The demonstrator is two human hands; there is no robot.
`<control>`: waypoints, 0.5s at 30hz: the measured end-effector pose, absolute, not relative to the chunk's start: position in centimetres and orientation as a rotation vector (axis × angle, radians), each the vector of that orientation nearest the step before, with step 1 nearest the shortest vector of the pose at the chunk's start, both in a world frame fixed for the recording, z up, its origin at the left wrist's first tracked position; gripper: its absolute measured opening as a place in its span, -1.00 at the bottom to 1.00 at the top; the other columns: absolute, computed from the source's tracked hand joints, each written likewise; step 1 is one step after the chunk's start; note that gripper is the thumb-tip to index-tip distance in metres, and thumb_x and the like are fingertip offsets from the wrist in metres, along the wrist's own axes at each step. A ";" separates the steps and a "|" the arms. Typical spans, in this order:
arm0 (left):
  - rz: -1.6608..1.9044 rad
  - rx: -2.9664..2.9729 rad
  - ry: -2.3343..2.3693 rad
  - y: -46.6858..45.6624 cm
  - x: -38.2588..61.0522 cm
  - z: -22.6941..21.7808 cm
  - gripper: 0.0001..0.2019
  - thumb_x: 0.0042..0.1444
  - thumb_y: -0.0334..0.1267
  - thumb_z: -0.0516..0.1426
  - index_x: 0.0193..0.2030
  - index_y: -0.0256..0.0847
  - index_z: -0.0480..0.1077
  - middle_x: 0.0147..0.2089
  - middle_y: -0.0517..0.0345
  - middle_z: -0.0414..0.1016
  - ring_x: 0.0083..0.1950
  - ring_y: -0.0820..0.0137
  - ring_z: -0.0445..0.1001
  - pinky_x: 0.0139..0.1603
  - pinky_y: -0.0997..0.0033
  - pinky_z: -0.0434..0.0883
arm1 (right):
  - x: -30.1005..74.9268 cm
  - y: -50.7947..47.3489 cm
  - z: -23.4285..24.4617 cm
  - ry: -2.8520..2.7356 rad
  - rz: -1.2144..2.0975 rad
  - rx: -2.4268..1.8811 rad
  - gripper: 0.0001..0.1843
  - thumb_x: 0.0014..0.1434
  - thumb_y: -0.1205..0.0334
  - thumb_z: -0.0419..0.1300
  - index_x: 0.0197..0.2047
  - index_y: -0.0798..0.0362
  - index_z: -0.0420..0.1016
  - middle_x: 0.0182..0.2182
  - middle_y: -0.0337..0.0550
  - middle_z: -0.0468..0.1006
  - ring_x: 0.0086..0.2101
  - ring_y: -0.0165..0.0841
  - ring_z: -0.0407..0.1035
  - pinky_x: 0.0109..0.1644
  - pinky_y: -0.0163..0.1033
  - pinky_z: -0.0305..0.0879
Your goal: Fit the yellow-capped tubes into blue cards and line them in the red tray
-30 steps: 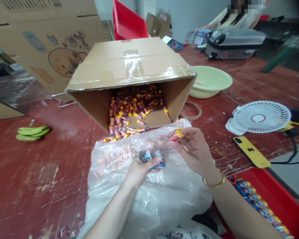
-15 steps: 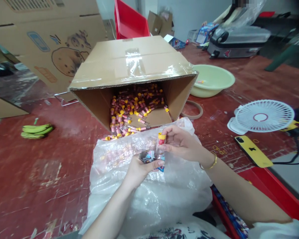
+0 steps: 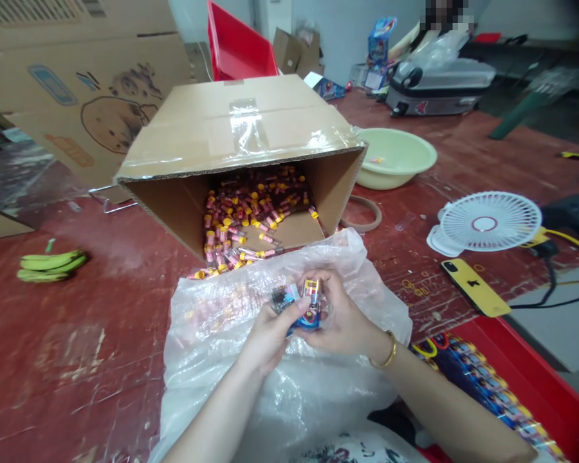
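My left hand (image 3: 270,331) is closed on a small, shiny printed pack (image 3: 288,297), its thumb pressed over the front. From the right side, my right hand (image 3: 341,315) curls its fingers round the same bundle. Between the two hands a clear part with yellow, red and blue colours (image 3: 311,292) stands upright; whether the yellow-capped tube is inside it I cannot tell. Below the hands spreads a translucent plastic sheet (image 3: 212,366). Just beyond, a cardboard box (image 3: 197,122) lies on its side with many yellow-capped small tubes (image 3: 241,212) spilling to its mouth.
Green bananas (image 3: 53,265) lie at the left. To the right are a pale green basin (image 3: 400,177), a white fan (image 3: 492,222) and a yellow phone (image 3: 475,287). A red tray (image 3: 535,360) holds rows of printed packs. Another person sits behind a grey suitcase (image 3: 429,96).
My right hand has come down from holding a yellow-capped tube above the pack to gripping the pack's right side. The view has shifted right, and more of the red tray shows.
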State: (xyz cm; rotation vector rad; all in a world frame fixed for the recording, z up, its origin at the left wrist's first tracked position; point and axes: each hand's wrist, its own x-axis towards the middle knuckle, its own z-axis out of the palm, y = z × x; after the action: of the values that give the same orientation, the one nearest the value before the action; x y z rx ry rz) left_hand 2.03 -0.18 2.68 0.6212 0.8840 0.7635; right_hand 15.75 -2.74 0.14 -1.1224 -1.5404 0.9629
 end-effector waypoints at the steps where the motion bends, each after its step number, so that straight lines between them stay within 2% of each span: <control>1: 0.764 0.645 0.888 -0.3 1.9 2.6 -0.59 -0.26 -0.14 0.43 -0.27 -0.32 0.53 -0.40 0.05 0.59 -0.33 0.30 0.55 -0.26 0.41 0.45 | 15.8 -2.7 0.1 -1.543 0.940 -1.136 -0.24 -0.19 0.38 0.38 0.00 -0.10 0.06 -0.13 -0.13 0.31 -0.10 -0.22 0.34 -0.13 -0.14 0.41; 4: 0.762 0.672 0.902 -0.5 1.6 2.3 -0.63 -0.25 -0.21 0.43 -0.28 -0.32 0.53 -0.38 0.07 0.60 -0.37 0.37 0.51 -0.26 0.43 0.43 | 15.8 -2.8 0.0 -1.551 0.906 -1.160 -0.24 -0.19 0.42 0.35 0.02 -0.07 0.04 -0.13 -0.12 0.31 -0.09 -0.21 0.33 -0.08 -0.13 0.38; 11: 0.769 0.697 0.893 -0.6 1.7 2.0 -0.71 -0.21 -0.20 0.41 -0.38 -0.31 0.53 -0.41 0.10 0.59 -0.38 0.40 0.52 -0.27 0.50 0.43 | 15.6 -3.2 -0.2 -1.546 0.921 -1.139 -0.24 -0.17 0.41 0.34 0.02 -0.07 0.02 -0.11 -0.11 0.30 -0.09 -0.22 0.34 -0.04 -0.13 0.36; 15: 0.696 0.673 0.922 -0.4 1.8 2.3 -0.64 -0.12 -0.09 0.35 -0.22 -0.28 0.52 -0.28 0.01 0.62 -0.27 0.26 0.57 -0.31 0.43 0.48 | 16.7 -3.8 0.2 -1.483 0.837 -1.192 -0.24 -0.16 0.37 0.36 0.02 -0.08 0.01 -0.08 -0.10 0.29 -0.06 -0.24 0.32 0.01 -0.13 0.34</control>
State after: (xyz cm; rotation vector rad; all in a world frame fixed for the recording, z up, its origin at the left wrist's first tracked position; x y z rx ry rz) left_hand 1.78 -0.43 2.29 0.6726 0.9217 0.6956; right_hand 16.67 -3.76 0.18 -1.1919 -1.4827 0.8366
